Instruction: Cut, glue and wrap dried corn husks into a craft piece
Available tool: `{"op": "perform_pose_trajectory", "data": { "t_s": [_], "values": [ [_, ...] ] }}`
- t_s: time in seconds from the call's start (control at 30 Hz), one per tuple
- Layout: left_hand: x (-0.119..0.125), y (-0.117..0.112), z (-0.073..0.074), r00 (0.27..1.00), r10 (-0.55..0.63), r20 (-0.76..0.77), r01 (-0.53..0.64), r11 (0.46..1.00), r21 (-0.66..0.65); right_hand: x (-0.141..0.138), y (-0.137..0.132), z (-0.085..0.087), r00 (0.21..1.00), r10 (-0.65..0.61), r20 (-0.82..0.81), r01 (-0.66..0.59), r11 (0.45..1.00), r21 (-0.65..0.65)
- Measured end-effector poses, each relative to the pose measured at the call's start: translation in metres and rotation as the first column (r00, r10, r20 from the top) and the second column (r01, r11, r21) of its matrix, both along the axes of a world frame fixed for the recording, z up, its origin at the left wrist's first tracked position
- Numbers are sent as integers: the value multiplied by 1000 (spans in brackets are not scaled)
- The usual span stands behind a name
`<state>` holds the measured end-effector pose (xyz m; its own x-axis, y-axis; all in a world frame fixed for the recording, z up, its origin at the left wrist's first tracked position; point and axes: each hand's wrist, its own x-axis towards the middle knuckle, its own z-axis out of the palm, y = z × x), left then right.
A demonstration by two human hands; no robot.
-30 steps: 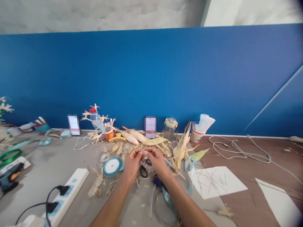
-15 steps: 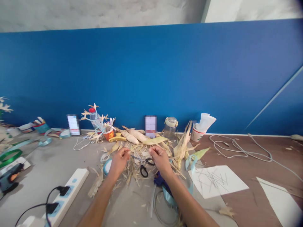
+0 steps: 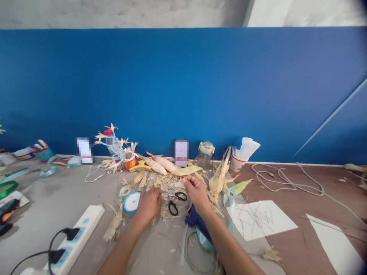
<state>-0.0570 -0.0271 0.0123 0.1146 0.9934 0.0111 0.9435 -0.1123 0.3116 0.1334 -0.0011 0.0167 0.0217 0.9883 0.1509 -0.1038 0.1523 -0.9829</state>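
Observation:
My left hand [image 3: 149, 206] is low over the husk scraps, its fingers curled downward just left of the black-handled scissors [image 3: 173, 202]; what its fingertips touch is hidden. A ribbon spool [image 3: 132, 203] with blue ribbon lies beside that wrist. My right hand [image 3: 195, 191] is raised above the scraps with thumb and forefinger pinched together; anything between them is too small to make out. Shredded corn husk [image 3: 164, 183] spreads around both hands. Under my right forearm lies a blue glue gun [image 3: 195, 218].
Whole husks [image 3: 220, 179], a lidded jar [image 3: 205, 154] and a phone [image 3: 181, 152] stand at the back. A power strip [image 3: 83, 233] lies front left. Thin sticks lie on white paper [image 3: 262, 219] at right, near a white cable [image 3: 286, 179].
My left hand has dropped and turned toward the scissors, uncovering more of the ribbon spool. My right hand stays pinched in nearly the same place. The view has shifted slightly.

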Motion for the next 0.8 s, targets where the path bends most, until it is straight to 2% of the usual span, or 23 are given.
{"op": "perform_pose_trajectory", "data": {
  "t_s": [0.17,0.27,0.37,0.43,0.47,0.53,0.63,0.7,0.8],
  "values": [
    [0,-11,3,985,14,-171,-28,996,-79,-1,0,0,999,21,25,-21,1000,-6],
    [-2,-12,5,983,10,-184,-25,997,-77,-1,-1,1,998,35,44,-35,999,-10],
    [-11,-8,14,994,74,-78,-79,995,-58,-1,-1,2,998,54,37,-53,998,-19],
    [-17,-3,20,981,140,132,-136,990,-40,-2,-1,2,998,68,12,-68,997,-32],
    [-19,-1,23,951,149,272,-146,989,-30,-3,-1,3,997,74,-6,-75,996,-45],
    [-21,2,25,816,140,560,-145,989,-35,-4,-2,4,996,85,-37,-88,994,-71],
    [-15,5,22,482,144,864,-109,989,-104,-6,-4,6,993,103,-60,-108,990,-92],
    [-8,7,17,274,195,942,-89,980,-177,-8,-5,5,991,115,-61,-121,989,-90],
    [2,12,11,43,276,960,-85,959,-272,-11,-5,4,991,123,-52,-127,988,-91]
  ]
}}
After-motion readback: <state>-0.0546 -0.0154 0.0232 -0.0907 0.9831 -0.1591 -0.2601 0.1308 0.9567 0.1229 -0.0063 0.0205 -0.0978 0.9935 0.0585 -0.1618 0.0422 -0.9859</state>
